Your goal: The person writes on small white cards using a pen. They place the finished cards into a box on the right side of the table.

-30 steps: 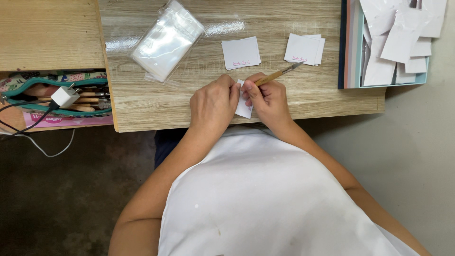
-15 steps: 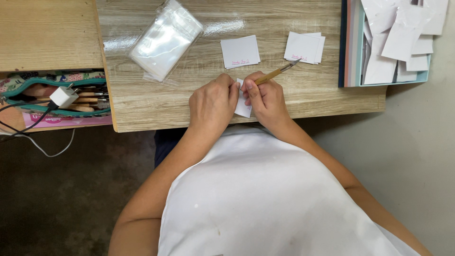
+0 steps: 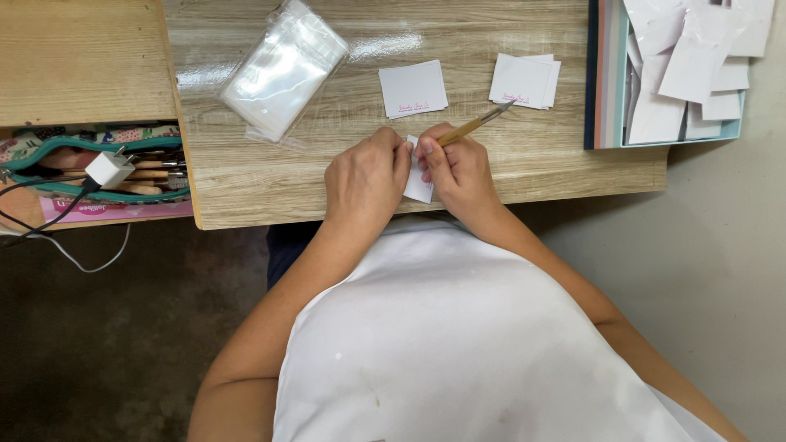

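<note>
Looked like a home craft workspace: wood worktop (image 3: 327, 176), card stacks (image 3: 413, 88), clear bags (image 3: 282, 69), tool pouch (image 3: 98, 168), paper tray (image 3: 610, 82).

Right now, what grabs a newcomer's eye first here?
The two hands meeting at the near edge of the wooden table: the left hand and right hand pinch a small white card between them, and the right also holds a wooden-handled tool pointing away. Beyond them lie two small stacks of white cards, a clear plastic bag to the left, and a tray of white paper pieces far right.
</note>
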